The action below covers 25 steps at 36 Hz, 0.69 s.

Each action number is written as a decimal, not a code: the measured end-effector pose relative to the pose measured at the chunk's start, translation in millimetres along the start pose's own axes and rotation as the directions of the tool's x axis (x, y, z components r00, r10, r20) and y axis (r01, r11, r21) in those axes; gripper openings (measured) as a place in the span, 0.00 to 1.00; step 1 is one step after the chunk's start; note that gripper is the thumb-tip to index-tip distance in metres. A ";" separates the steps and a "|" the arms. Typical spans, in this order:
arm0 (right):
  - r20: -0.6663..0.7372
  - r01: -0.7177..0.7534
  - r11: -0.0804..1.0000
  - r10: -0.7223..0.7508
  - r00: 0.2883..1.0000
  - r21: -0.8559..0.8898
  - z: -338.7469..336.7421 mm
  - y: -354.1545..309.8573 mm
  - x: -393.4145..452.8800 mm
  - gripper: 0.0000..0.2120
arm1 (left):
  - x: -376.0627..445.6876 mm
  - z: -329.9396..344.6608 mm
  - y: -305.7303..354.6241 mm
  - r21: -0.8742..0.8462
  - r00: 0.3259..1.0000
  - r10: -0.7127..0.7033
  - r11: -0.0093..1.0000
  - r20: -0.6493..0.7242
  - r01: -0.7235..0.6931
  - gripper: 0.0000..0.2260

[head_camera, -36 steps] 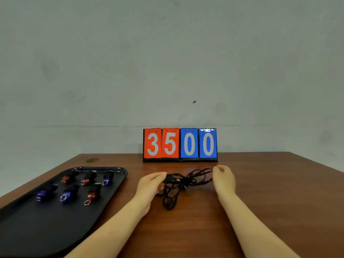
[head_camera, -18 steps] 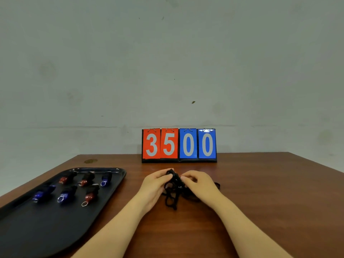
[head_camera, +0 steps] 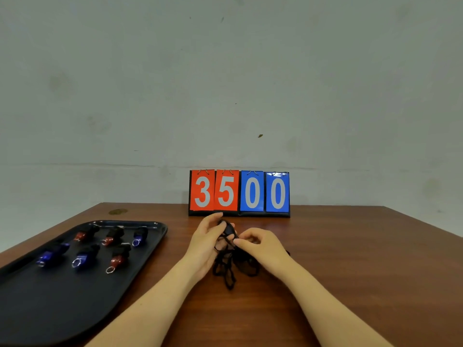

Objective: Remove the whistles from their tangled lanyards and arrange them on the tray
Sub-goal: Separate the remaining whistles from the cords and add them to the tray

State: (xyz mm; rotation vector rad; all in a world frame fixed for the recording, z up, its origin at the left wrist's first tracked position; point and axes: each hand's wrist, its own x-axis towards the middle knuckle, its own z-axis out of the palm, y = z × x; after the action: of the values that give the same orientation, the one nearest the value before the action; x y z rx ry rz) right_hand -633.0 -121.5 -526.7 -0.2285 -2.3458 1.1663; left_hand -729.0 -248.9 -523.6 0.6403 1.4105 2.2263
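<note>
Fingers of the left hand curl around a black whistle; the right hand pinches its tangled black lanyards, right of the six-whistle tray.

I'm holding the tangled black lanyards up off the wooden table with both hands. My left hand is gripping the top of the bunch, where there's a dark lump I can't really make out, and my right hand is pinching a strand right next to it. Loose loops are dangling down onto the wood. Six whistles, red ones and blue ones, are sitting in two rows on the black tray over on my left. A flip scoreboard reading 3500 is standing at the back.
</note>
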 end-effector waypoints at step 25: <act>-0.557 -0.106 0.859 0.413 0.721 0.500 -38.3 8.0 11.1 0.11 | 7.1 -15.9 14.9 0.105 0.945 0.105 0.992 -0.310 -0.075 0.10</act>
State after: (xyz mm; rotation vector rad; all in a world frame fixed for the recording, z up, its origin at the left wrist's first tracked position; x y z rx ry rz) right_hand -623.6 -85.8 -509.7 -0.7108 -1.4187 1.4282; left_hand -745.6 -262.0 -514.9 0.3960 1.6759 2.4296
